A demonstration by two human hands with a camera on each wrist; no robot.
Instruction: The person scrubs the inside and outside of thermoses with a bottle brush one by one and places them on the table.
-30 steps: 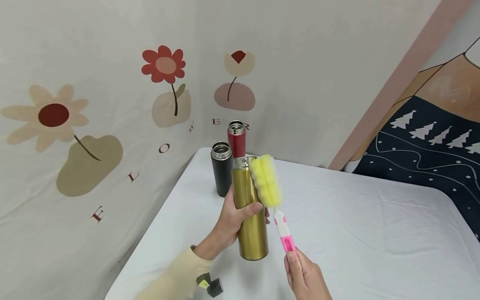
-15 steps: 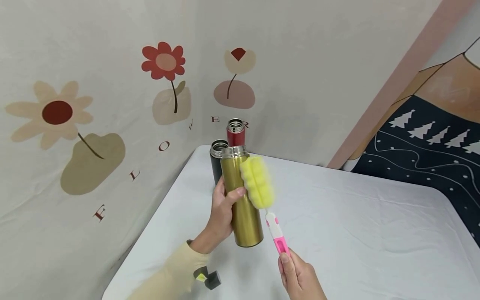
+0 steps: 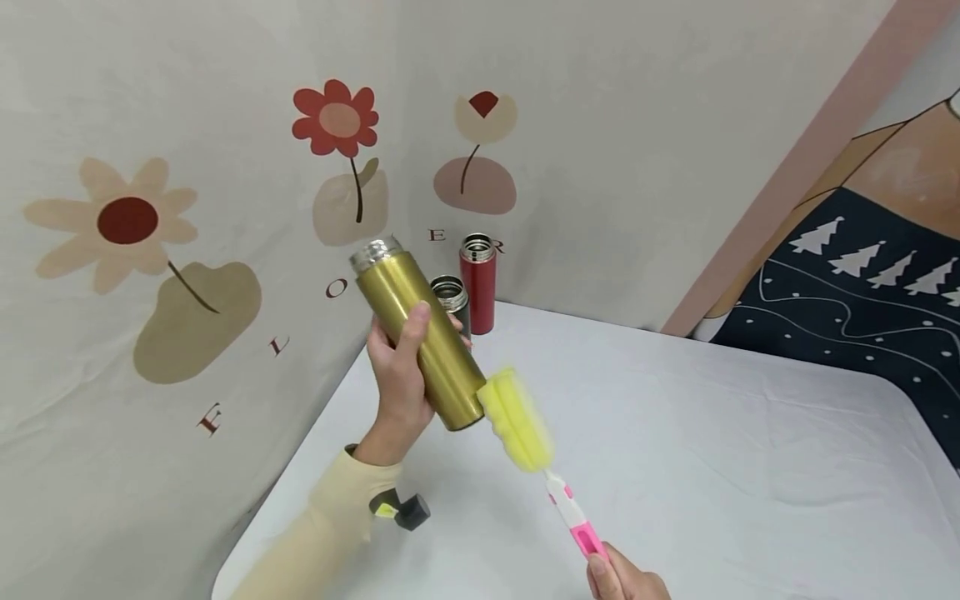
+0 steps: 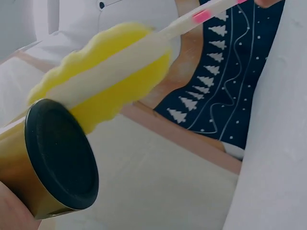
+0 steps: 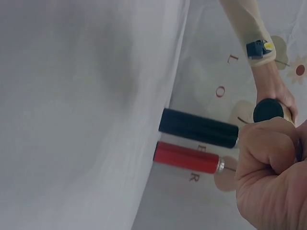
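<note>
My left hand [image 3: 402, 367] grips a gold flask [image 3: 420, 333] and holds it in the air, tilted, with the open steel mouth up and to the left. Its black base [image 4: 62, 158] faces the left wrist camera. My right hand [image 3: 624, 581], at the bottom edge of the head view, grips the pink handle [image 3: 579, 527] of a bottle brush. The brush's yellow sponge head [image 3: 516, 421] touches the flask's lower end [image 4: 105, 91]. In the right wrist view the right hand [image 5: 268, 165] is a closed fist.
An open black flask [image 3: 450, 298] and an open red flask [image 3: 477, 283] stand at the far left corner of the white-clothed table [image 3: 675, 433], against a flower-print wall cloth. A dark tree-patterned cloth [image 3: 862, 283] hangs at the right.
My left hand has lifted the gold flask and tipped it, mouth to the upper left. The sponge has slid from the flask's side down to its base end. My right hand moved lower.
</note>
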